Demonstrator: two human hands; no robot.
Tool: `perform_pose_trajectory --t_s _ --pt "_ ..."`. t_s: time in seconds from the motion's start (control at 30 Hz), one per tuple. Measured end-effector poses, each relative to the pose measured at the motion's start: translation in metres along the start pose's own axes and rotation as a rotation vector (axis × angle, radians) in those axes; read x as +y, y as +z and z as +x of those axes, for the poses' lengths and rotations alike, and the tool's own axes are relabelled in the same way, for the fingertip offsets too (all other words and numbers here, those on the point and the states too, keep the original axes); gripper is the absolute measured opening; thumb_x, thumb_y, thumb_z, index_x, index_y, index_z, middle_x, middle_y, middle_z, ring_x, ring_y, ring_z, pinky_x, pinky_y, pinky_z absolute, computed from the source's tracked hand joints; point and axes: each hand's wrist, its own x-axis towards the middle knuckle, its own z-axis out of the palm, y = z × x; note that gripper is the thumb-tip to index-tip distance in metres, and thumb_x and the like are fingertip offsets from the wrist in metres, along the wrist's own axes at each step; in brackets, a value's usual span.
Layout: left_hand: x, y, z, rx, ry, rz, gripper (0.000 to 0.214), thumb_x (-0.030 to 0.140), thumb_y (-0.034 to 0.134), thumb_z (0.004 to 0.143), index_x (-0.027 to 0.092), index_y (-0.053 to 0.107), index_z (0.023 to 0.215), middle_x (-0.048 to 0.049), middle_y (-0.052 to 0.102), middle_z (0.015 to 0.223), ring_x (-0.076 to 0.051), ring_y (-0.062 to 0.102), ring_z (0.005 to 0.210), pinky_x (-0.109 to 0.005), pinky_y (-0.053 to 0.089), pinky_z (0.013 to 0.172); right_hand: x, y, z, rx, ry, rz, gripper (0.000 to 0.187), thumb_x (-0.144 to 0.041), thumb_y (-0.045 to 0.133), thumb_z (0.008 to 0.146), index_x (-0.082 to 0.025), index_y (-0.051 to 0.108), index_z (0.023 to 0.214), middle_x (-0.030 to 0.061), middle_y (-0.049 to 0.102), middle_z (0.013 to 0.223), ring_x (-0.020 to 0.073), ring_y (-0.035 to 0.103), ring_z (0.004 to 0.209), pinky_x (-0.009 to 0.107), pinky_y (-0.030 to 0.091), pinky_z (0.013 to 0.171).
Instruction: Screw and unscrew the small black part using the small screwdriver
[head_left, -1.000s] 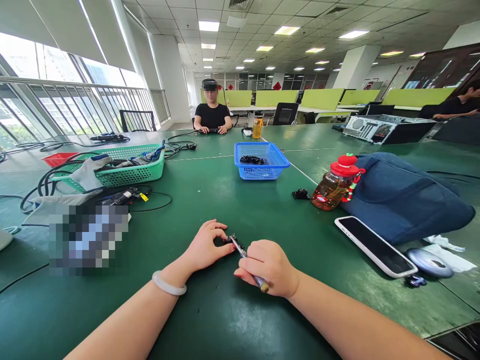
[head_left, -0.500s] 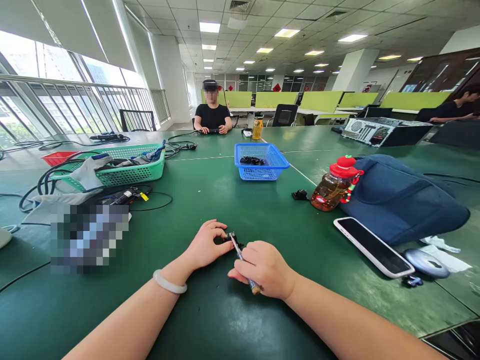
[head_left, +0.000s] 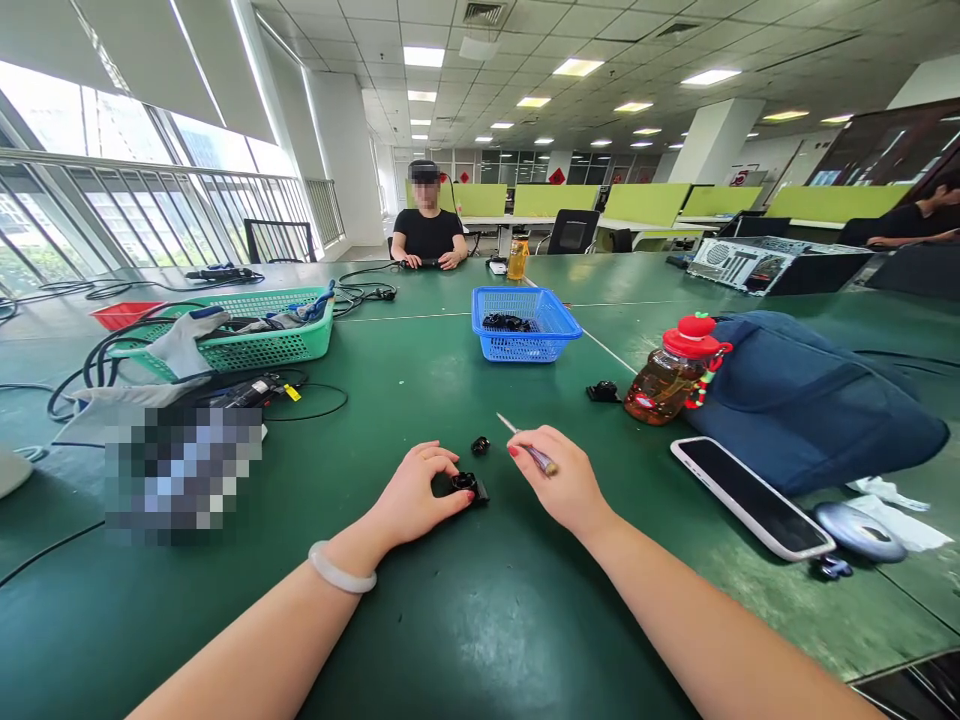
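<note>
Near the middle of the table, my left hand pinches a small black plastic part between thumb and fingers, pressing it against the green surface. Just beyond it lies a separate small round black piece, touched by neither hand. My right hand is closed around a slim screwdriver with a clear-looking handle and a brownish end. Its thin metal tip points forward and left, clear of the black part. The exact kind of the black part cannot be made out.
Ahead stands a blue basket with black pieces inside. A green basket with gloves and cables is at left. On the right are a black piece, a red-lidded bottle, a navy bag and a phone. Someone sits opposite.
My right hand has moved forward and right, lifting the screwdriver tip off the black part. A small round black piece now lies apart on the table. My left hand stays in place.
</note>
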Motion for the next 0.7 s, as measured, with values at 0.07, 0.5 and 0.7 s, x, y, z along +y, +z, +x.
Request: perform_pose_trajectory --t_s 0.07,0.5,0.7 --pt "0.0 0.0 0.0 0.011 0.004 0.002 0.024 0.041 0.071 0.073 0.023 0.064 0.086 -0.0077 0.068 0.116 -0.032 0.046 0.131 -0.053 0.037 0.109 0.01 0.004 0.003 -0.09 0.124 -0.043 0.021 -0.036 0.057 0.091 -0.023 0.068 0.103 0.003 0.065 0.088 0.0156 0.061 0.074 0.028 0.048 0.067" --pt "0.001 -0.001 -0.002 -0.001 0.002 0.023 0.031 0.034 0.071 0.072 0.023 0.064 0.1 -0.008 0.068 0.115 -0.032 0.045 0.133 -0.052 0.038 0.11 0.011 0.013 -0.004 -0.328 0.216 -0.249 0.025 -0.035 0.059 0.09 -0.025 0.072 0.109 0.0056 0.066 0.094 0.0216 0.058 0.094 0.034 0.047 0.081" --pt "0.006 -0.004 -0.006 -0.056 0.011 0.092 0.06 0.035 0.076 0.067 0.023 0.061 0.123 -0.0093 0.063 0.129 -0.033 0.039 0.137 -0.052 0.032 0.114 0.012 0.015 -0.005 -0.327 0.209 -0.246 0.024 -0.031 0.058 0.091 -0.026 0.074 0.107 0.006 0.066 0.091 0.0221 0.058 0.092 0.035 0.046 0.083"
